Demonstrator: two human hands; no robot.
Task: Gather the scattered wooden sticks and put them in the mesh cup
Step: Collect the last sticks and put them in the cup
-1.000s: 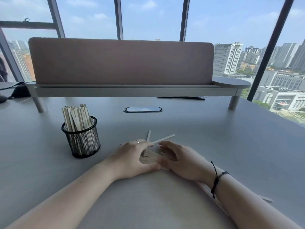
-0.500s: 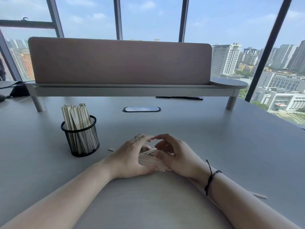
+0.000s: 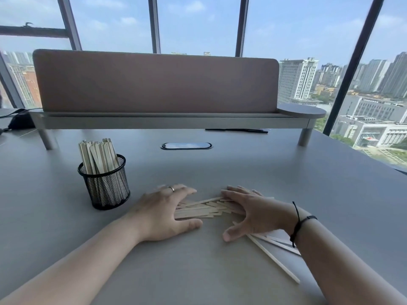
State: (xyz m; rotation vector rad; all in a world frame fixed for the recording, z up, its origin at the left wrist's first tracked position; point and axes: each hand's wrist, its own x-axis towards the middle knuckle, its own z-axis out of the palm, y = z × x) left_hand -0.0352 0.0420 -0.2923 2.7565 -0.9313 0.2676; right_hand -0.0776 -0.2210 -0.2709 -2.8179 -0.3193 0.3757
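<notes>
From the head view, my left hand (image 3: 163, 213) and right hand (image 3: 248, 213) lie flat on the grey table (image 3: 220, 168), fingers spread, each grip open and only pressing the ends of the pile of wooden sticks (image 3: 203, 208) between them. More loose sticks (image 3: 273, 258) lie under my right wrist. The mesh cup (image 3: 104, 187), holding upright sticks, stands towards the table's left edge.

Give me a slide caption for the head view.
Both hands corral loose wooden sticks beside a mesh cup.
</notes>
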